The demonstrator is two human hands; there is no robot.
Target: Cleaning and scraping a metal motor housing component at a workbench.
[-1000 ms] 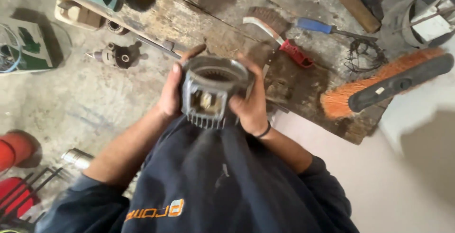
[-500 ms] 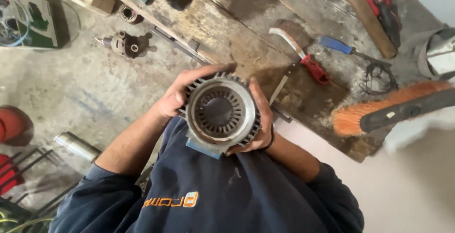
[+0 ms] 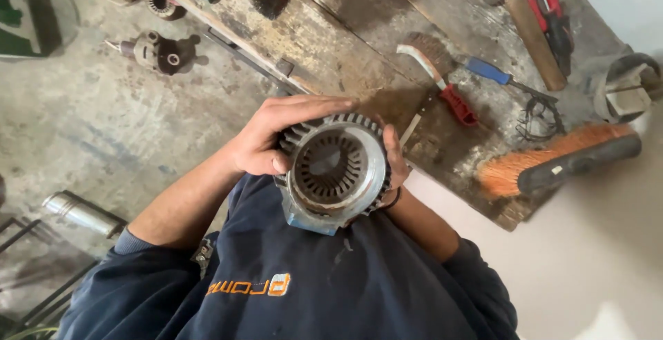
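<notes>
Both my hands hold a round finned metal motor housing [image 3: 336, 171] in front of my chest, above my dark blue sweatshirt [image 3: 311, 285]. Its open end faces up, showing the slotted stator ring inside. My left hand [image 3: 276, 139] wraps over the top and left side, fingers across the fins and thumb on the rim. Only the fingers of my right hand [image 3: 395, 157] show, pressed to the right side, with a dark band at the wrist.
A worn wooden board [image 3: 359, 29] lies ahead with a red-handled wire brush [image 3: 442, 77], a blue-handled screwdriver [image 3: 490, 72], a wooden-handled hammer [image 3: 528, 25] and an orange broom head [image 3: 552, 164]. A metal part [image 3: 159, 51] and a steel cylinder [image 3: 79, 212] lie on the concrete floor.
The housing has been tipped from its side so its open end faces up. My left hand has slid over the top of it. The view has shifted right.
</notes>
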